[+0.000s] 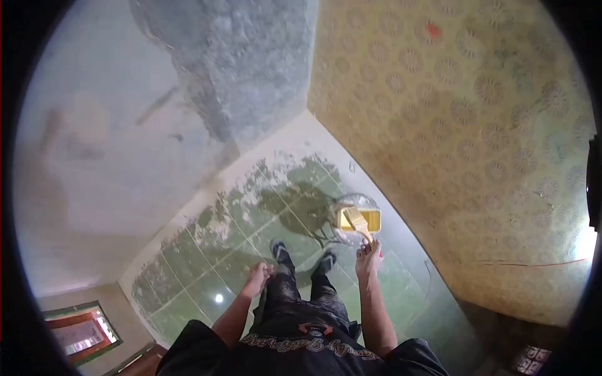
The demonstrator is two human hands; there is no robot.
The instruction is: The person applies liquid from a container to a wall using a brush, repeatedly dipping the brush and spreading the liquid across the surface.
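Note:
My right hand point(368, 257) grips the handle of a wide paintbrush point(356, 220) with pale bristles, held over a clear plastic bucket point(355, 202) of yellow paint that stands on the green tiled floor point(207, 276). My left hand point(258, 276) hangs by my thigh with fingers curled and nothing seen in it. I stand in a corner, feet in dark shoes point(279, 249) just short of the bucket.
A pale wall with a rough grey patch point(244, 69) rises on the left, a yellow patterned wall point(464, 144) on the right. White paint splatter covers the floor along the skirting point(276, 150). A stairwell opening point(81, 329) lies at the lower left.

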